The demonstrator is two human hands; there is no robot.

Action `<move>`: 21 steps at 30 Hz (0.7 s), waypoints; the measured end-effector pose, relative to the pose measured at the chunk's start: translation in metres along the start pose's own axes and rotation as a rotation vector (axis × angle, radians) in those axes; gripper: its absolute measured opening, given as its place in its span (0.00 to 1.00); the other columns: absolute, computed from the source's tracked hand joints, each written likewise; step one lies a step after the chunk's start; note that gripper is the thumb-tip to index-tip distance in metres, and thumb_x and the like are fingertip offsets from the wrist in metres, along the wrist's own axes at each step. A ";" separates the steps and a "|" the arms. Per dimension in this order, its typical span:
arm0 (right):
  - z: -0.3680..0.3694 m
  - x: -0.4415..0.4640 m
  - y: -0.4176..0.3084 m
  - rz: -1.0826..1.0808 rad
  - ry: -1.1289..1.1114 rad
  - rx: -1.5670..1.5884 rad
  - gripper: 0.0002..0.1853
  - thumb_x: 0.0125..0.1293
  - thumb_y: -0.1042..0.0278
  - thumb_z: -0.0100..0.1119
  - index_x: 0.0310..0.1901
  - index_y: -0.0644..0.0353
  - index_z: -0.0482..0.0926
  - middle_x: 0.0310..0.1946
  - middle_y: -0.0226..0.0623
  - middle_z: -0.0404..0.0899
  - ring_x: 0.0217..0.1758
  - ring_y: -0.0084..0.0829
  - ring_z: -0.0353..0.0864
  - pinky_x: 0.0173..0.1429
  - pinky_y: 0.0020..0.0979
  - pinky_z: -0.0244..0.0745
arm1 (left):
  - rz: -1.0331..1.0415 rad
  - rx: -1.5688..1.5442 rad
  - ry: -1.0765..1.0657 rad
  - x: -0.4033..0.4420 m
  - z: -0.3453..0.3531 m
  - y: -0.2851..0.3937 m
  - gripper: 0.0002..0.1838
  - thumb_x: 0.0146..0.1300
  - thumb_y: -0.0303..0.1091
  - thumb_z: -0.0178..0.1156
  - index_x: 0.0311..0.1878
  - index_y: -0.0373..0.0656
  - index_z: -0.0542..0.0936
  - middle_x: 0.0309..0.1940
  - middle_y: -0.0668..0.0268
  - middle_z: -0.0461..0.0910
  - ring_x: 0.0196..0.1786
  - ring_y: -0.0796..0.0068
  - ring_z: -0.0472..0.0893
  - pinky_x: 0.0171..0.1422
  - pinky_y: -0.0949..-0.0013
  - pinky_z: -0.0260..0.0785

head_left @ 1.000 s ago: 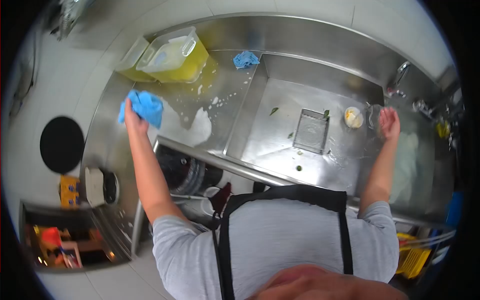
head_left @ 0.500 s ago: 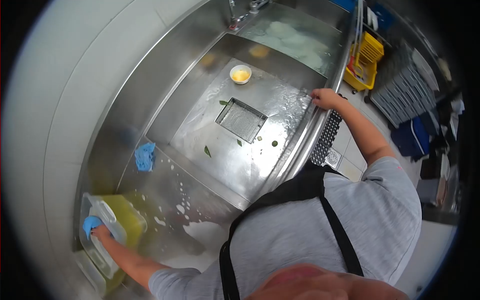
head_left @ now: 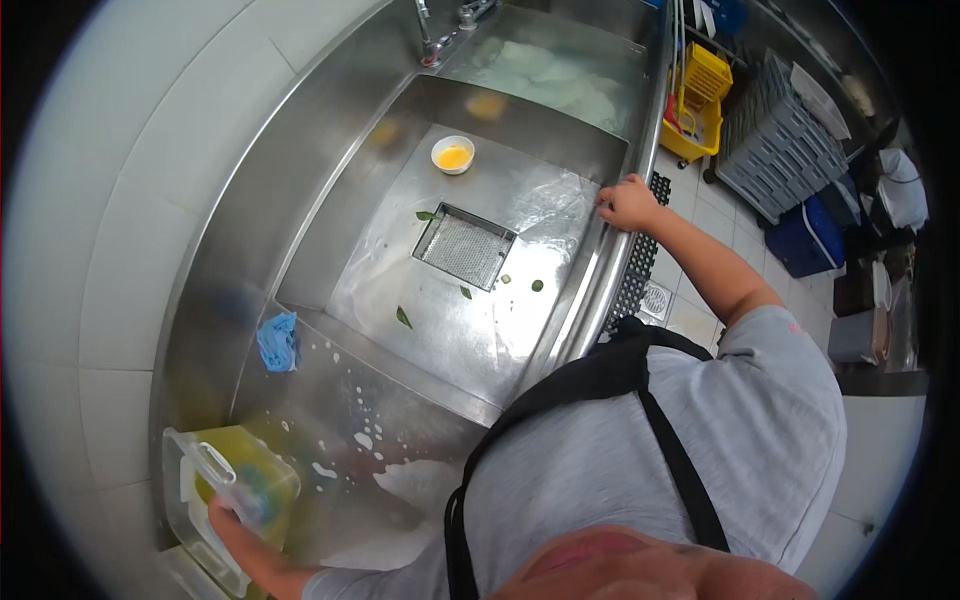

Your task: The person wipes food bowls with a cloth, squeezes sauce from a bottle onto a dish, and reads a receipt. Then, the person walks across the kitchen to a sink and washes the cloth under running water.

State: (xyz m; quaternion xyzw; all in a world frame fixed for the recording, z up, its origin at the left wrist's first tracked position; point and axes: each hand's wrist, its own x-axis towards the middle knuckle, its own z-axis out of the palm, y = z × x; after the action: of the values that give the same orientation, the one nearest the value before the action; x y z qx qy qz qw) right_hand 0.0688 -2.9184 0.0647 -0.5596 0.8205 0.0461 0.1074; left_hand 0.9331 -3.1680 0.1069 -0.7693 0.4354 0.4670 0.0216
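Note:
My left hand is down in a clear plastic container of yellow liquid at the lower left, its fingers mostly hidden. A blurred blue cloth shows through the container's wall beside the hand. At the near edge of the metal sink, my right hand rests with curled fingers on the steel rim. Another blue cloth lies crumpled on the steel ledge. Inside the sink basin stand a white bowl with yellow contents and a rectangular drain strainer.
Green leaf scraps lie around the strainer. White suds spread over the steel counter. Pale things soak in a farther basin below a tap. A yellow mop bucket and stacked grey crates stand on the floor to the right.
My left hand has moved from the container's opening down into it, taking the blue cloth along. My right hand stays on the rim. The camera view has shifted slightly.

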 end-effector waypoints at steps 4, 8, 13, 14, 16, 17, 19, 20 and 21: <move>-0.014 0.004 0.000 -0.055 -0.115 0.072 0.17 0.50 0.54 0.50 0.39 0.51 0.75 0.33 0.40 0.76 0.40 0.35 0.74 0.53 0.35 0.57 | 0.191 -0.709 0.384 -0.043 0.009 0.019 0.31 0.52 0.51 0.53 0.50 0.35 0.65 0.45 0.58 0.70 0.45 0.61 0.72 0.49 0.60 0.64; -0.021 0.053 0.032 -0.153 -0.088 0.345 0.18 0.49 0.54 0.52 0.39 0.55 0.74 0.35 0.41 0.76 0.40 0.39 0.74 0.47 0.34 0.65 | 0.353 -1.232 0.903 -0.128 0.069 0.096 0.28 0.53 0.49 0.53 0.46 0.32 0.68 0.42 0.58 0.71 0.40 0.63 0.74 0.44 0.61 0.67; -0.025 0.152 0.115 -0.118 0.148 0.604 0.19 0.49 0.53 0.54 0.39 0.59 0.75 0.36 0.43 0.75 0.40 0.41 0.74 0.44 0.32 0.67 | 0.665 -1.171 0.931 -0.150 0.081 0.126 0.24 0.53 0.49 0.54 0.40 0.34 0.72 0.33 0.60 0.73 0.35 0.68 0.73 0.42 0.65 0.67; -0.026 0.172 0.132 -0.060 0.194 0.658 0.20 0.50 0.52 0.53 0.39 0.59 0.74 0.37 0.44 0.75 0.41 0.41 0.73 0.44 0.32 0.67 | 0.737 -1.172 0.799 -0.155 0.086 0.133 0.23 0.53 0.48 0.54 0.39 0.34 0.72 0.32 0.61 0.73 0.34 0.70 0.73 0.42 0.66 0.67; -0.024 0.229 0.180 0.118 0.241 0.751 0.21 0.51 0.53 0.52 0.41 0.61 0.73 0.38 0.45 0.75 0.42 0.41 0.73 0.45 0.31 0.67 | 0.654 -0.947 0.807 -0.191 0.166 0.197 0.20 0.53 0.45 0.53 0.36 0.35 0.74 0.30 0.62 0.74 0.33 0.72 0.72 0.41 0.69 0.66; -0.019 0.256 0.200 0.251 0.233 0.775 0.22 0.51 0.55 0.52 0.43 0.63 0.72 0.38 0.46 0.74 0.43 0.40 0.73 0.46 0.31 0.66 | 0.601 -0.841 0.805 -0.201 0.199 0.226 0.18 0.53 0.44 0.53 0.35 0.35 0.74 0.29 0.63 0.74 0.32 0.72 0.72 0.41 0.70 0.65; 0.008 0.297 0.225 0.461 0.328 0.779 0.23 0.52 0.57 0.50 0.45 0.66 0.70 0.39 0.47 0.74 0.44 0.39 0.73 0.46 0.31 0.66 | 0.620 -0.645 0.786 -0.175 0.247 0.246 0.11 0.51 0.37 0.53 0.31 0.39 0.74 0.26 0.66 0.73 0.30 0.74 0.72 0.35 0.70 0.65; 0.022 0.310 0.233 0.540 0.446 0.757 0.24 0.53 0.57 0.48 0.46 0.67 0.69 0.40 0.48 0.73 0.45 0.40 0.72 0.46 0.32 0.66 | 0.565 -0.579 0.738 -0.185 0.294 0.277 0.09 0.50 0.35 0.52 0.31 0.39 0.74 0.28 0.67 0.74 0.30 0.75 0.72 0.34 0.70 0.64; 0.039 0.315 0.225 0.579 0.355 0.824 0.23 0.54 0.58 0.46 0.47 0.66 0.68 0.39 0.47 0.74 0.43 0.40 0.73 0.46 0.33 0.66 | 0.523 -0.469 0.699 -0.176 0.325 0.292 0.09 0.50 0.34 0.52 0.31 0.39 0.75 0.28 0.67 0.73 0.31 0.75 0.71 0.37 0.69 0.63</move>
State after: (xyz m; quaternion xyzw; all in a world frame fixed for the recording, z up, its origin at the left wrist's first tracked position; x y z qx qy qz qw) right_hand -0.2462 -3.1139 -0.0547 -0.2211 0.8970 -0.3475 0.1604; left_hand 0.4720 -3.0915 0.1624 -0.7290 0.4782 0.2561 -0.4175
